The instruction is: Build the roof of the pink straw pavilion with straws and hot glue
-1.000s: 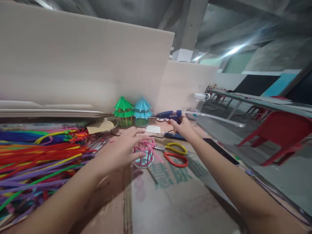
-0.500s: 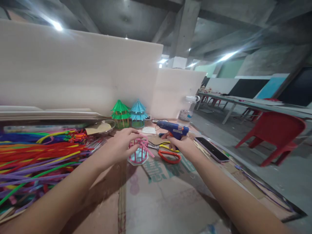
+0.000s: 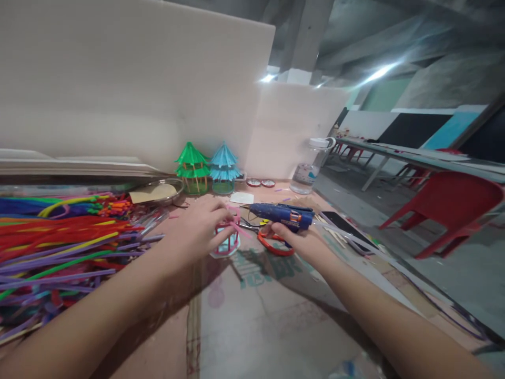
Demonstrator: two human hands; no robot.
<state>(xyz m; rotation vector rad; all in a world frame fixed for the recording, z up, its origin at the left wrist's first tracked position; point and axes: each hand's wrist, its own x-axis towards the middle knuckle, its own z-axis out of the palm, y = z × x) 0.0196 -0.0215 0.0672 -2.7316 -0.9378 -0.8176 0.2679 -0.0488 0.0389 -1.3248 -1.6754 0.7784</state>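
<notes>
My right hand (image 3: 290, 237) is wrapped round the handle of a blue hot glue gun (image 3: 276, 215), its nozzle pointing left. A pale glue stick trails from the back of the gun. My left hand (image 3: 205, 223) has its fingers closed on a pink pipe cleaner (image 3: 240, 230) at the top of a small pink frame (image 3: 233, 243). That frame stands on a pale blue base (image 3: 224, 249). Orange-handled scissors (image 3: 272, 247) lie beneath the glue gun, partly hidden by my right hand.
A green model pavilion (image 3: 191, 167) and a blue one (image 3: 224, 168) stand by the white board. Pipe cleaners (image 3: 59, 252) are heaped at the left. A phone (image 3: 347, 229) and a water bottle (image 3: 307, 168) are on the right, with a red chair (image 3: 445, 210) beyond.
The glue gun has been raised and turned level, with its nozzle nearer the pink frame. My left fingers have closed in at the frame's top. The view has tipped downward.
</notes>
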